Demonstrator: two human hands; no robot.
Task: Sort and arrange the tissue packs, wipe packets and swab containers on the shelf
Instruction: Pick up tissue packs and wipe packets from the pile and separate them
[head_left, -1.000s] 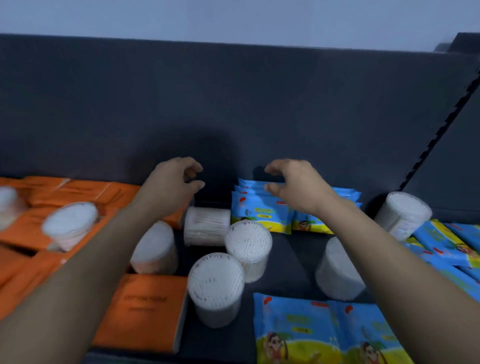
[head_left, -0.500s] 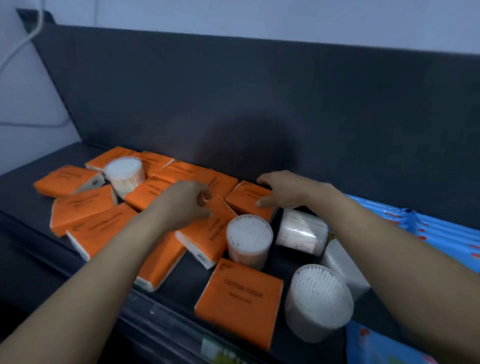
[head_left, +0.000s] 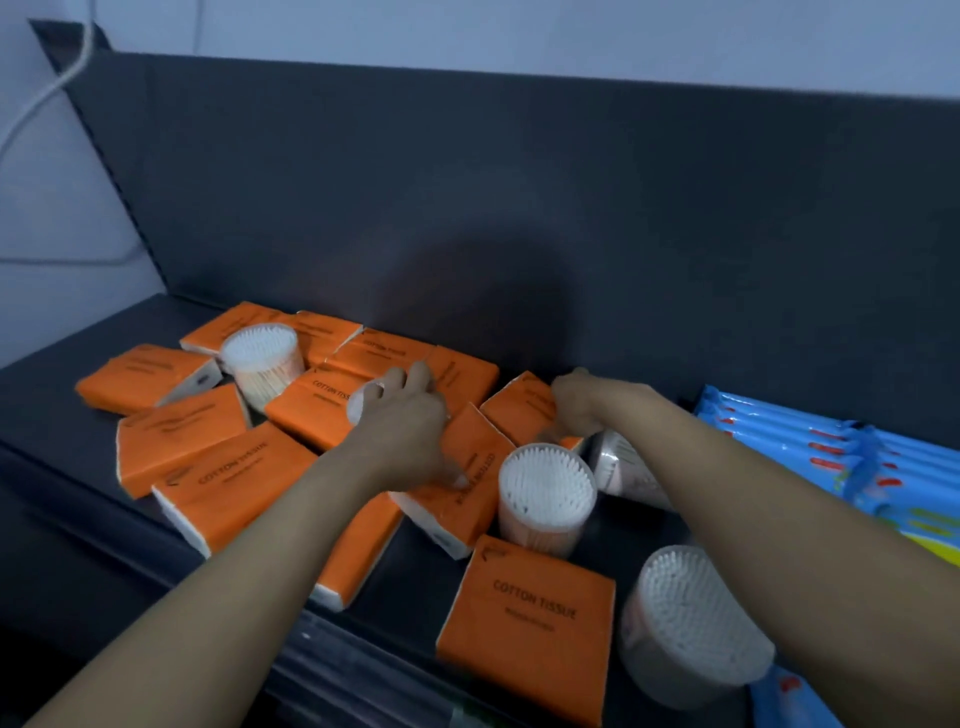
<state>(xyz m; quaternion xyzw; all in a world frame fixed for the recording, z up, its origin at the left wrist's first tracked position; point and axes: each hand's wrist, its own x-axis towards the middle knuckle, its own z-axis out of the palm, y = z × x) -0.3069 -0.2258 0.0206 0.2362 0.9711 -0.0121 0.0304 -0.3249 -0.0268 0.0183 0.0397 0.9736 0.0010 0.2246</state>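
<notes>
At the front edge of the dark shelf (head_left: 52, 431) lie a flat orange tissue pack (head_left: 524, 618) and a clear round swab container (head_left: 691, 623), its right side hidden by a forearm. Just behind stands an upright swab container (head_left: 545, 493). Over the orange heap, the left hand (head_left: 405, 431) curls its fingers (head_left: 387, 379) round a white rounded container (head_left: 360, 406), mostly covered. The right hand (head_left: 576, 405) rests on a tilted orange pack (head_left: 517, 410); whether its fingers grip, I cannot tell. Blue wipe packets (head_left: 831, 452) run off the right edge.
</notes>
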